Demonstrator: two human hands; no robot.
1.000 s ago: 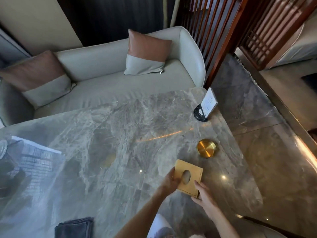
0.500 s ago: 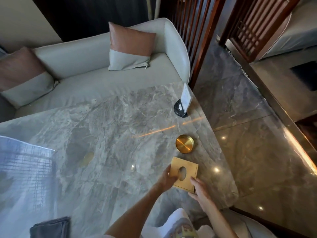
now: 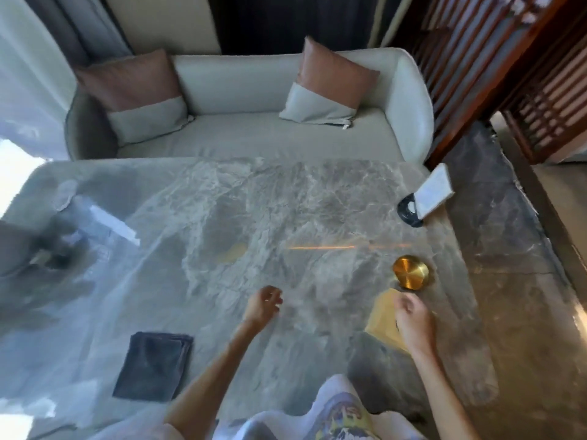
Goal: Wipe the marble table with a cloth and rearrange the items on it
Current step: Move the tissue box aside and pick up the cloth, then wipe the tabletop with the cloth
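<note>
My left hand (image 3: 263, 304) hovers over the middle of the table (image 3: 286, 201), fingers loosely curled, holding nothing. My right hand (image 3: 413, 322) sits over the gold box (image 3: 381, 319) near the right edge; blur keeps me from telling whether it grips it. The brass dish (image 3: 410, 272) lies just beyond the box. The dark cloth (image 3: 154, 366) lies folded near the front edge, left of my forearm. A card stand (image 3: 425, 195) sits at the far right corner.
</note>
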